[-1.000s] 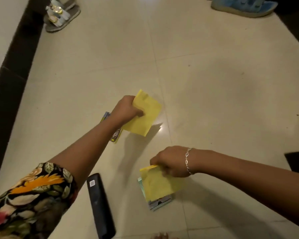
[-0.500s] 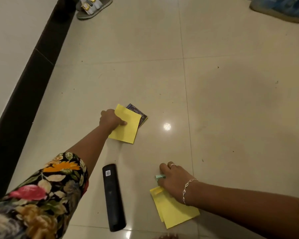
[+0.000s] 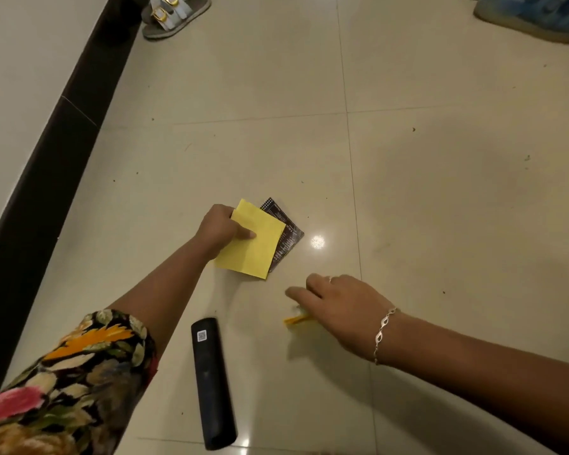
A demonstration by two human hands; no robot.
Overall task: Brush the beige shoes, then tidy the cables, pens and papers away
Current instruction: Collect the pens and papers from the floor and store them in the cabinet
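The tiled floor (image 3: 440, 192) takes up most of the view. A dark skirting board (image 3: 63, 142) runs along its left edge, below a pale wall.

A blue sandal (image 3: 539, 14) lies at the far right. A grey sandal (image 3: 174, 14) with gold buckles lies at the far left, next to the skirting board.

A black bar-shaped device (image 3: 212, 382) with a small code sticker lies flat on the floor between the person's two forearms.

Left arm: floral sleeve (image 3: 79, 372).

Left hand (image 3: 219, 229): pinches a yellow paper (image 3: 253, 247) at its left edge, thumb on top, fingers curled underneath. The paper partly covers a dark printed card (image 3: 284, 231) that lies on the floor; the card's right side shows.

Right hand (image 3: 342, 307): reaches over the floor near that card, fingers loosely extended. The corner of a second yellow paper (image 3: 294, 319) shows from under the thumb side. The view is blurred here, so it cannot be told whether the hand grips this paper or only covers it.

A silver bracelet (image 3: 383, 330) sits on the right wrist and a ring (image 3: 330, 280) on one finger.
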